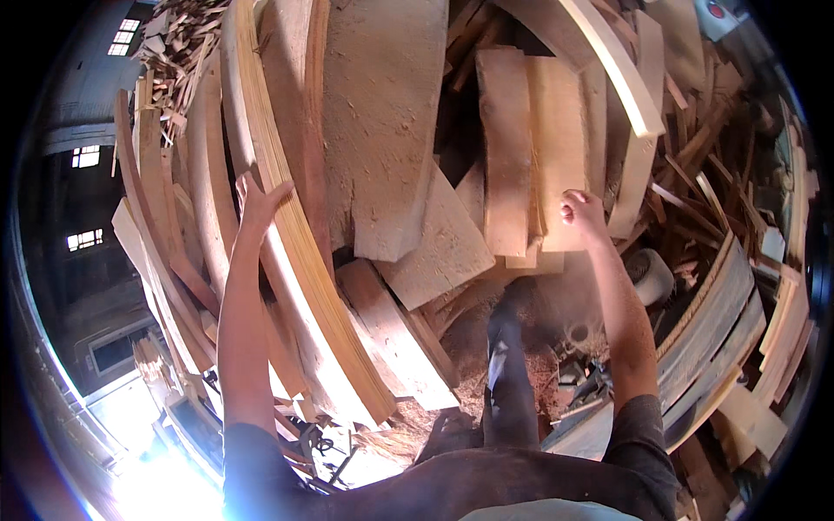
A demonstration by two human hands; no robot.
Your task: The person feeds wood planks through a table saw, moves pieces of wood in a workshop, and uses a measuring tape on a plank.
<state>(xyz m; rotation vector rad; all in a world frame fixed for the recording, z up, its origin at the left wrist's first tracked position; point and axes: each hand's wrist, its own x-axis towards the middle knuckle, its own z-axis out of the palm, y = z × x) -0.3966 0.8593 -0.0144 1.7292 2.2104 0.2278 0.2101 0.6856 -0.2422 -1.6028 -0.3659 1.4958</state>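
Observation:
My left hand (259, 201) grips the edge of a long, thick wooden plank (300, 234), with the thumb laid across its layered yellowish side. The plank runs from the top of the picture down to near my legs. On the right, my right hand (582, 212) is curled into a fist in front of a pale board (559, 130); nothing shows in its fingers. Beside that board stands a shorter reddish-brown board (504, 148). Between my hands a wide, dust-covered slab (382, 113) leans on the pile, and a square-cut board (439, 247) lies below it.
A short, thick timber (395, 339) slants down near my legs. A narrow pale strip (621, 69) juts in from the upper right. Scrap wood (704, 191) and grey-edged slabs (712, 321) crowd the right side. Sawdust (543, 373) covers the ground around my leg.

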